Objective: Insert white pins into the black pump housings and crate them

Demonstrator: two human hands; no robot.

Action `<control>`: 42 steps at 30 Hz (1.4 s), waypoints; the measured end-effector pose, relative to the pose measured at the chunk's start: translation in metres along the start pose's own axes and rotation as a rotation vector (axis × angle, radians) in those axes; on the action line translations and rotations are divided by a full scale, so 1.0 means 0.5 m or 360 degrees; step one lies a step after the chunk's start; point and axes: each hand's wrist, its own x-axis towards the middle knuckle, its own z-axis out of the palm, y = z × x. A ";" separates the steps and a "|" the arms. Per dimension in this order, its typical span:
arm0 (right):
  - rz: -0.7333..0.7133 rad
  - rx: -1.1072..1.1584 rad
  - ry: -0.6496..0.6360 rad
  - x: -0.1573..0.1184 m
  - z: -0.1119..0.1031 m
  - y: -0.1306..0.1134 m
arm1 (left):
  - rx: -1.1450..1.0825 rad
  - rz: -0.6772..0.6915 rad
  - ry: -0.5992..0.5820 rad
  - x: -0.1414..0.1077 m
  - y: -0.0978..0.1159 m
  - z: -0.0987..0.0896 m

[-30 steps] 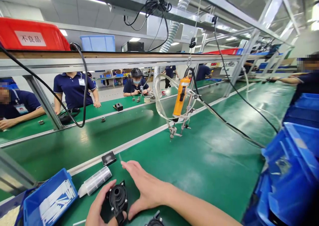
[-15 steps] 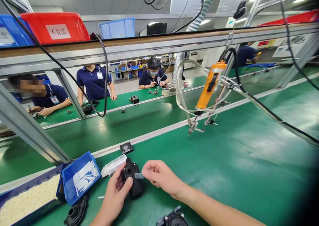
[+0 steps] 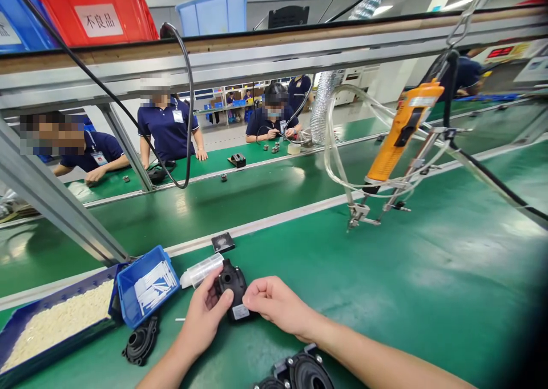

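My left hand (image 3: 204, 315) grips a black housing (image 3: 232, 280) with a round hole near its top, the thumb lying across its face. A small pale label (image 3: 240, 311) lies against the lower part of the housing. My right hand (image 3: 274, 300) is closed, thumb and index finger pinched at the label's right edge. Behind the housing lies a roll of clear film (image 3: 202, 270), and past it a flat black square part (image 3: 223, 242). Another black part (image 3: 140, 341) rests left of my left hand. More black parts (image 3: 305, 372) sit at the bottom edge, below my right forearm.
A blue bin (image 3: 124, 315) of white strips and a long blue tray (image 3: 25, 319) of cream pieces stand at the left. An orange electric screwdriver (image 3: 402, 132) hangs at right centre. A metal frame (image 3: 265, 69) crosses above; people sit and stand beyond it.
The label, earlier sticking out from the housing's right side, now lies on its lower face. My right hand remains pinched beside it. The view has tilted down and shifted left.
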 end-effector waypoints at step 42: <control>-0.0179 -0.0291 0.0079 -0.002 -0.004 -0.001 | 0.0008 -0.0019 -0.0011 -0.003 0.012 0.003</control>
